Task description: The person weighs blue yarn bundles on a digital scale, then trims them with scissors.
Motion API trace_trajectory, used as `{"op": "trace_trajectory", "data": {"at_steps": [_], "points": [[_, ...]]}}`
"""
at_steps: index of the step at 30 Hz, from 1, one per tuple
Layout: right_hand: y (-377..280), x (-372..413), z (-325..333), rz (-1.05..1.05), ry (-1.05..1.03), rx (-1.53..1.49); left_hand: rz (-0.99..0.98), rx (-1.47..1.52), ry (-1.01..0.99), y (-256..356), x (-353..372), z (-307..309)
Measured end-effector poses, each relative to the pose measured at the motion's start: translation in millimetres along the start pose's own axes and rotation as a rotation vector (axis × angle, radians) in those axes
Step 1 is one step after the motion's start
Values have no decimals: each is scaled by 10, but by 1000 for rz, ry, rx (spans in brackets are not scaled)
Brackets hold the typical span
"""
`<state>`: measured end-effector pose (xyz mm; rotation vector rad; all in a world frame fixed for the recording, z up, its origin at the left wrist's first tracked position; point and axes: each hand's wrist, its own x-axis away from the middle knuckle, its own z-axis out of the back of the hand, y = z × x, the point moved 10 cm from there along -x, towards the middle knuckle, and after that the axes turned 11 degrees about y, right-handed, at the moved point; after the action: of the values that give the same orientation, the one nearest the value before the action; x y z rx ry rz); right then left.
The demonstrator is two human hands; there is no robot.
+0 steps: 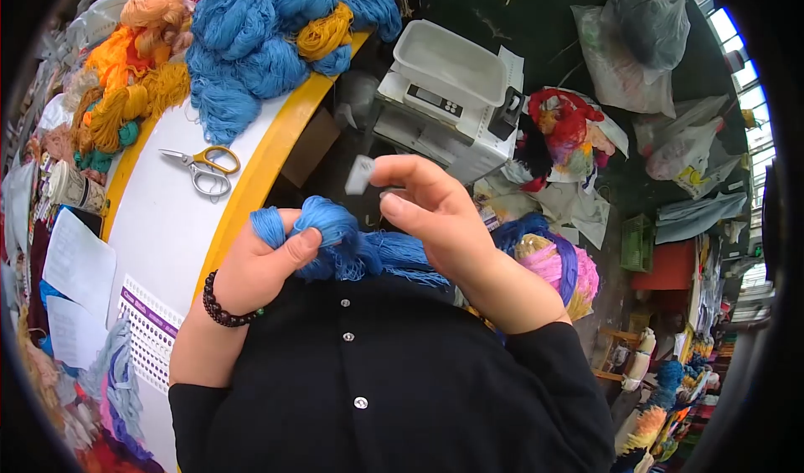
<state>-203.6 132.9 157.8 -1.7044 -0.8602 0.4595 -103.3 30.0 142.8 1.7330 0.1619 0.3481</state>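
Roughly by size: white round table with a yellow rim on the left, carrying a heap of blue yarn and orange yarn pushed to its far edge, probably so the near surface stays free for work. Weighing scale stands beyond the hands, just off the table, tray empty. Blue skein is held against the chest, between both hands, off the table. Left hand is closed around the skein's looped end, thumb pressed over it; this likely keeps the strands bunched. Right hand is raised just above the skein, fingertips pinched on a small white tag, strands trailing under the palm. Scissors lie shut on the table near the left hand, within easy reach
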Motion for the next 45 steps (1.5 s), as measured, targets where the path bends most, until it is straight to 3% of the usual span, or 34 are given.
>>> {"op": "trace_trajectory", "data": {"at_steps": [3, 12, 13, 16, 18, 20, 24, 26, 29, 30, 32, 34, 36, 37, 39, 41, 43, 45], "points": [[-29, 93, -71, 142, -55, -39, 15, 59, 26, -80, -66, -2], [-119, 68, -125, 491, 65, 461, 55, 85, 57, -127, -82, -67], [-145, 66, -162, 536, -14, 535, 60, 81, 51, -121, -80, -71], [15, -3, -329, 372, -304, 458, 81, 74, -22, -124, -47, -129], [173, 15, -387, 24, -447, 491, 110, 48, -91, -105, -45, -149], [142, 28, -403, 64, -456, 589, 131, -67, -141, -47, -27, -154], [41, 101, -457, 337, -405, 751, 165, -125, -183, 0, -2, -168], [-166, 260, -545, 641, -348, 813, 394, -125, -148, -60, 52, -186], [-329, 498, -608, 1088, -216, 1004, 614, 122, -171, -288, 169, -287], [-330, 487, -597, 1085, -217, 1002, 617, 123, -169, -337, 168, -257], [-405, 616, -606, 1324, -158, 1123, 635, 273, -130, -425, 164, -189], [-383, 632, -583, 1395, -169, 1162, 593, 327, -105, -401, 144, -219], [-349, 707, -586, 1523, -155, 1230, 399, 63, 92, -374, 65, -16], [-344, 709, -582, 1522, -156, 1230, 400, 64, 91, -388, 74, -42], [-320, 680, -575, 1484, -150, 1252, 13, -125, 155, -63, 13, -6], [-328, 535, -496, 1305, -113, 1078, -89, -148, 189, -30, 4, 21], [-290, 346, -411, 1068, -116, 858, -676, -582, 234, 424, 129, -85], [-184, 195, -331, 799, -102, 802, -708, -585, 241, 382, 103, -110]]}}
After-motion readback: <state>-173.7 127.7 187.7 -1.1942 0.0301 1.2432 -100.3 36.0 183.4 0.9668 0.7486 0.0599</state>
